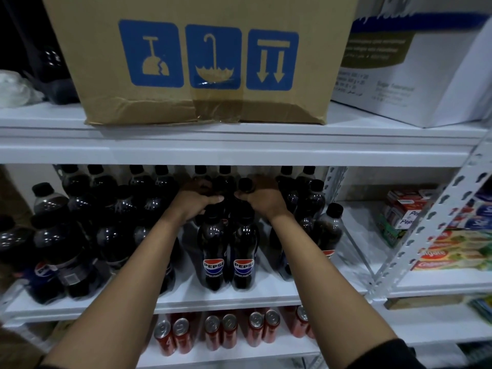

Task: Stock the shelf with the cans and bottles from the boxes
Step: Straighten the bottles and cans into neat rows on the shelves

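Left grip [195, 199] wraps fingers round a dark bottle top deep in the middle shelf [239, 296]; right grip [262, 197] clamps a bottle cap [245, 183], though dim light makes the exact finger hold hard to read. Two Pepsi bottles [228, 251] stand side by side just in front of both hands, near the shelf edge. More bottles crowd left and right. Red cans [221, 331] sit below the shelf; a cardboard box [202, 59] sits above.

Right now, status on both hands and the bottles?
Left hand and right hand each grip a bottle neck, mid-shelf. Two front Pepsi bottles upright below them. Neighbouring bottles crowd both sides.
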